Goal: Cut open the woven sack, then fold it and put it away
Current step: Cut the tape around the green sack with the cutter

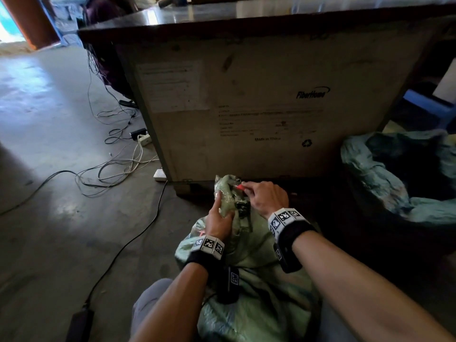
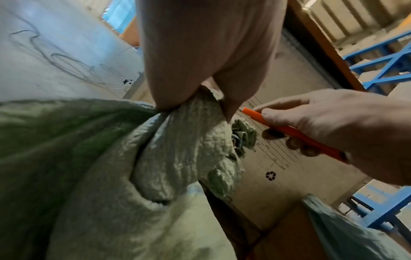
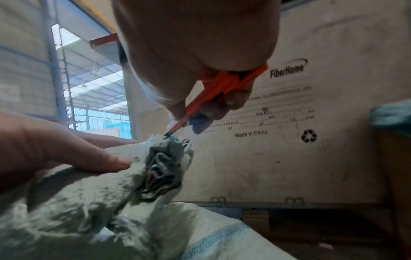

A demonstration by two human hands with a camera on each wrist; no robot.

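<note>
Left hand [image 1: 218, 218] fingers grip one green sack's [image 1: 249, 272] bunched neck. Right hand [image 1: 267, 197] fingers pinch one orange knife [image 3: 206, 95], blade at the neck. A second sack [image 1: 394, 174] lies nearby.

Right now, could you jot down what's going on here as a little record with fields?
Place: concrete floor in front of a big wooden crate
Left hand: grips the bunched neck of the green sack
Right hand: holds an orange cutter, its tip at the sack's tied top
Stage: sack not yet cut open
Nearby: cables on the floor, another green sack to the right
</note>
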